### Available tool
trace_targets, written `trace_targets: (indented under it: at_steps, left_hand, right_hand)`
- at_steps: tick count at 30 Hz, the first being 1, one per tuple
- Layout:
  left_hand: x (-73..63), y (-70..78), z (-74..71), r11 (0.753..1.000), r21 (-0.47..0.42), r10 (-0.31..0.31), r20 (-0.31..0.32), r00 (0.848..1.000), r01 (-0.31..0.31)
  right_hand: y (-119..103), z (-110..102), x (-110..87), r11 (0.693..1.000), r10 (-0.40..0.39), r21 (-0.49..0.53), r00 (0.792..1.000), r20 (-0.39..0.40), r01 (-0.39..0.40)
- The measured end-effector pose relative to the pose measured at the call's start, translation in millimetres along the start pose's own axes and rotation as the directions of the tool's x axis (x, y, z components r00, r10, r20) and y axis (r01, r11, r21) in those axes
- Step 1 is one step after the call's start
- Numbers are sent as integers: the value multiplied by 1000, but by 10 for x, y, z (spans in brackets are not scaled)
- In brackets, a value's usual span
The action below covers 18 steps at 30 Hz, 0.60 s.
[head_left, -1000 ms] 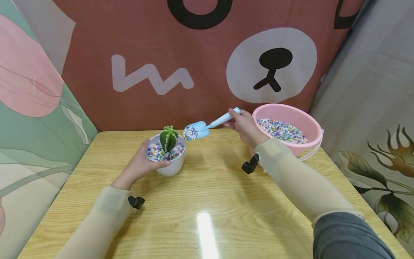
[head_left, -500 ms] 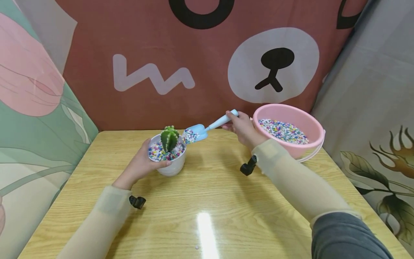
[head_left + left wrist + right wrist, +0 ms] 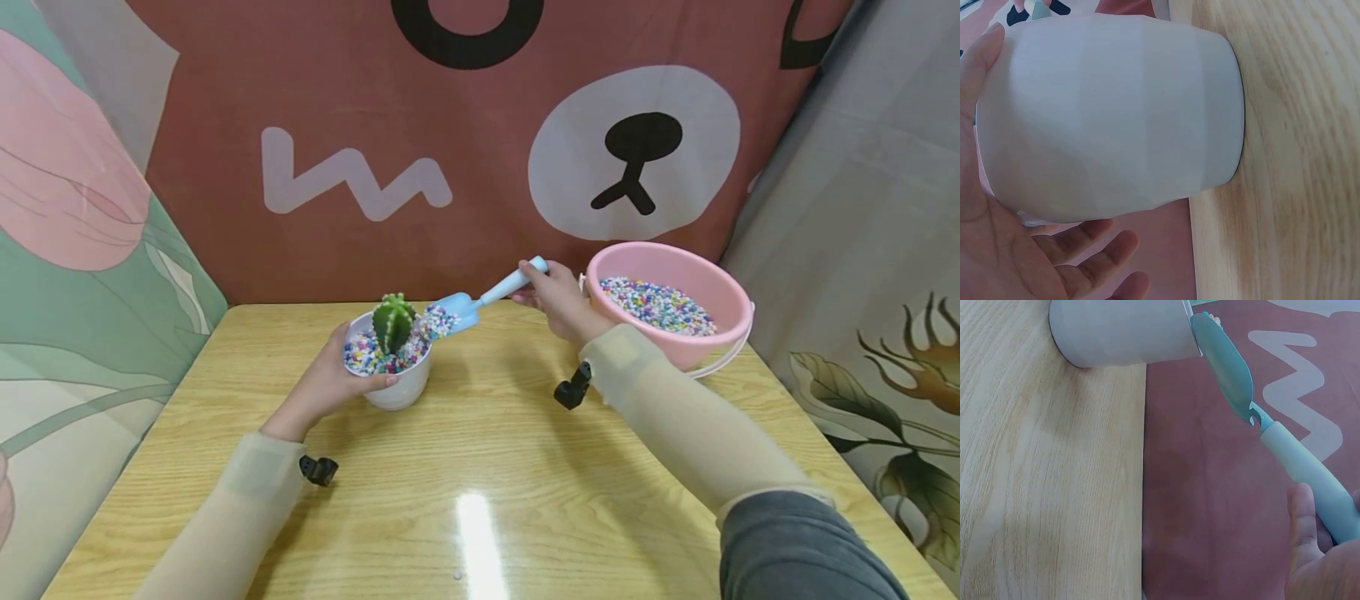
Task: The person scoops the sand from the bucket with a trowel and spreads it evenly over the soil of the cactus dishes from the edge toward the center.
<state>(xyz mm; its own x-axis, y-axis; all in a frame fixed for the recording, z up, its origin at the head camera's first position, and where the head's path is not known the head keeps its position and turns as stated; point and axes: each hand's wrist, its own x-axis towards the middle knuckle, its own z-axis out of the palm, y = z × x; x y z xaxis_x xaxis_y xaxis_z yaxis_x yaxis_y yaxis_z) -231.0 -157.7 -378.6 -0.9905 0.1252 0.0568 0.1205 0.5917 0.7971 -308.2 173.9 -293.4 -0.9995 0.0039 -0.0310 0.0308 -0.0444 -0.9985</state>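
Observation:
A white flower pot [image 3: 1116,119] stands on the wooden table, with a green cactus [image 3: 393,325] upright in a fill of coloured beads [image 3: 363,354]. My left hand [image 3: 330,375] grips the pot's left side, thumb across the front near the rim and fingers behind. In my right hand [image 3: 558,300] is the handle of a light blue trowel [image 3: 1225,362], pinched by thumb and fingers. Its blade, carrying a small heap of multicoloured beads [image 3: 438,322], tilts down to the left with the tip right at the pot's right rim.
On the right of the table [image 3: 420,467] stands a pink bucket [image 3: 663,250] partly filled with the same beads, its pale handle hanging down in front. A bear-patterned cloth [image 3: 330,250] hangs behind the table's back edge. One loose bead [image 3: 457,575] lies near the front.
My right hand has moved left and slightly down, bringing the trowel's tip from beside the pot to its rim. My left hand and the pot have stayed in place.

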Motion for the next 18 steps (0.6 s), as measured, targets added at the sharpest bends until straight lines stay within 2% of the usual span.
trace_targets:
  at_steps: [9, 18]
  left_hand:
    - [1, 30, -6, 999, 0, 37, -15, 999, -37]
    - [12, 18, -9, 1000, 25, 10, -8, 1000, -10]
  right_hand:
    - [-17, 0, -24, 1000, -12, -11, 1000, -2, 12]
    - [-58, 15, -44, 998, -28, -61, 1000, 9, 28]
